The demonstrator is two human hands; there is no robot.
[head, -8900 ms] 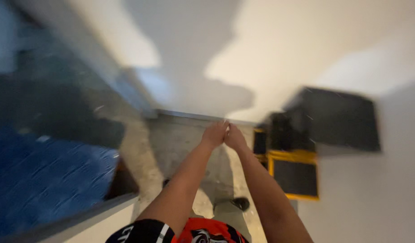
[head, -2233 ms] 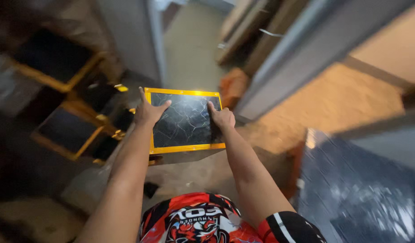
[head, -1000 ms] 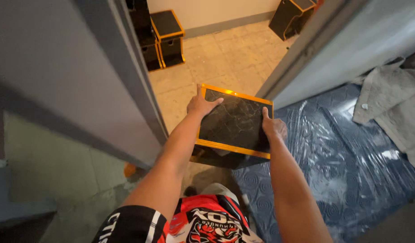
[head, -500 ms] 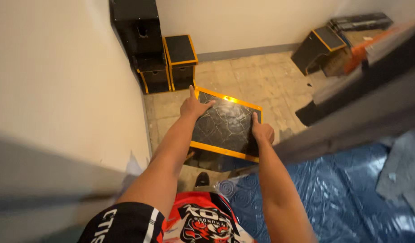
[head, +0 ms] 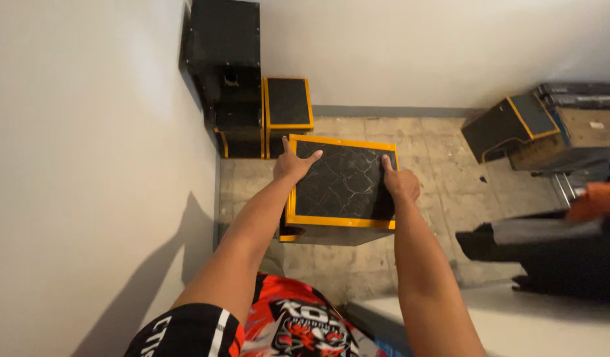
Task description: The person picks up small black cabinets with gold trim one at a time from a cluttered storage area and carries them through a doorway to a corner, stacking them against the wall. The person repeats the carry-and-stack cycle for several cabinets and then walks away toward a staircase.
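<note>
I hold a black box with an orange-edged, marbled top (head: 343,182) out in front of me at chest height. My left hand (head: 293,164) grips its left edge, fingers spread over the top. My right hand (head: 399,182) grips the right edge. The box hangs above a tiled floor (head: 444,192), in front of a stack of similar black and orange boxes (head: 288,106) against the far wall.
A tall black box (head: 222,63) stands in the corner by the white wall on the left. Another black and orange box (head: 510,125) lies tilted at the right, beside stacked crates. A dark object and a white surface (head: 517,317) sit at the lower right.
I have turned from the blue plastic sheeting toward the corner, still carrying the box in both hands. The stacked boxes by the wall are now nearer and straight ahead.
</note>
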